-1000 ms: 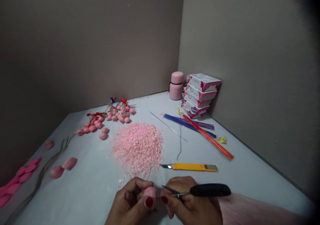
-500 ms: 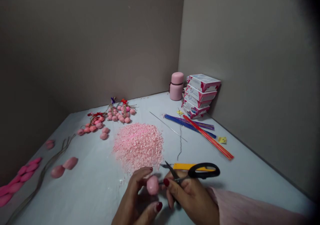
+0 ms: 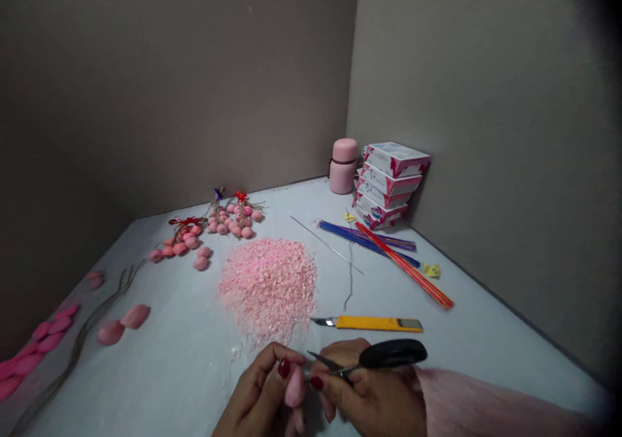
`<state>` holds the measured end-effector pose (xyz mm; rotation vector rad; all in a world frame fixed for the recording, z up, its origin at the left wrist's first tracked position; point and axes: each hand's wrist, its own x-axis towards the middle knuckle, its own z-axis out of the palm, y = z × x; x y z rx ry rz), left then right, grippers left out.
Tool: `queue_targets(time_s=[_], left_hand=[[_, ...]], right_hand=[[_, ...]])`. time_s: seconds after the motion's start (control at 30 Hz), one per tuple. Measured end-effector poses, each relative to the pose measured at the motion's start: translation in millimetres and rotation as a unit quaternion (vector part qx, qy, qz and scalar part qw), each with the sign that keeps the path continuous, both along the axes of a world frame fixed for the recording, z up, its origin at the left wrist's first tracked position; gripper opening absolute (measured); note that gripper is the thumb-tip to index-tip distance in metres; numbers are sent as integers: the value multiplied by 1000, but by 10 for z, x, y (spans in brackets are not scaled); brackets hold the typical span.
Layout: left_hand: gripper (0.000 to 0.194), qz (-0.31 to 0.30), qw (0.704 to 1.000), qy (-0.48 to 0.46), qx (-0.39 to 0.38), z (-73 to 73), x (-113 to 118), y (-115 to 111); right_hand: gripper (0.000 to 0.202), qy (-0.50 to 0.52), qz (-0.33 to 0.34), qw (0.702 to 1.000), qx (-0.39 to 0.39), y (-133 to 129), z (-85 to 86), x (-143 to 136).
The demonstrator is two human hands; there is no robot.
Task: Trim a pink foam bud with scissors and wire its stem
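Observation:
My left hand (image 3: 260,391) has its fingers closed around a small, smooth, rounded pink piece (image 3: 295,388), thumb pressed on top. In my right hand (image 3: 357,382) are black-handled scissors (image 3: 389,354), one blade pointing left above the fingers. The other blade seems to meet the pink piece, though my fingers mostly hide that spot. Just beyond my hands lies a yellow utility knife (image 3: 367,323), its blade toward a heap of pink shavings (image 3: 272,281).
At left are loose pink pieces (image 3: 135,316), bright pink ones (image 3: 36,353) and twine (image 3: 87,333). Bead bunches (image 3: 236,220) lie at the back. A long needle (image 3: 325,244), blue ties (image 3: 369,242), red strips (image 3: 403,265), a pink flask (image 3: 343,168) and stacked boxes (image 3: 389,187) are right.
My left fingers have closed onto the pink piece, which has moved slightly down and turned. The scissors have tilted and dropped a little, uncovering the yellow knife.

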<state>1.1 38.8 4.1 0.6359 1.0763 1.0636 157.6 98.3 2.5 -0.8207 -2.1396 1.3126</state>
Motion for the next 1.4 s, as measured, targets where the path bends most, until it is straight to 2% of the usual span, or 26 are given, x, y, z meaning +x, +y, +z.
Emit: queue_targets(time_s=[0.07,0.1,0.17,0.23,0.27,0.37,0.4,0.43,0.5,0.57,0.63,0.77,0.9,1.0,1.07,1.13,1.2,1.27,1.33,1.4], left_hand=[[30,19,999,-46,-6,-26,18,2],[31,27,998,-54,-7,-38,23,-1],[35,35,999,-34,-16,-55,25,-12],[38,50,998,37,5,-59,16,-27],[39,67,993,83,42,-59,8,-34],[32,107,945,245,189,-51,-26,-48],[27,102,933,278,207,-47,-39,-50],[21,88,931,292,201,-45,-53,-51],[19,54,949,271,153,-47,-76,-48],[24,27,968,222,113,-57,-91,-39],[26,0,977,182,107,-68,-96,-27],[32,-21,993,98,65,-49,-80,-3],[38,-24,998,49,-31,-18,-70,13],[37,-23,998,14,-48,-44,-67,23],[39,-21,999,-5,-43,-68,-56,25],[38,-4,1000,-4,-21,-78,-40,19],[33,36,998,41,42,-69,-25,6],[32,72,984,115,113,-48,-21,-10],[23,66,974,164,141,-29,-28,-23],[19,46,979,153,126,-25,-42,-29]], right_hand=[[40,-14,5,999,41,-5,-22,16],[41,-9,7,999,37,-8,-30,16],[45,23,5,1000,-19,-7,-44,0],[48,66,-14,993,-100,1,-70,-31],[49,84,-27,987,-132,8,-89,-47],[51,109,-49,978,-171,25,-150,-76],[51,109,-49,977,-176,28,-163,-79],[50,106,-49,977,-181,27,-167,-79],[48,97,-44,978,-178,20,-151,-72],[48,84,-40,983,-157,10,-113,-59],[50,73,-33,989,-128,5,-76,-43],[49,5,-26,1000,6,14,-68,-8],[55,0,12,988,156,13,-86,-1],[59,19,25,980,196,2,-68,-11],[56,15,18,985,170,1,-59,-17],[52,9,-10,996,90,8,-68,-24],[49,27,-37,999,-16,19,-94,-34],[48,61,-47,993,-92,29,-126,-45],[47,77,-46,989,-116,33,-149,-51],[46,70,-41,990,-118,31,-151,-50]])
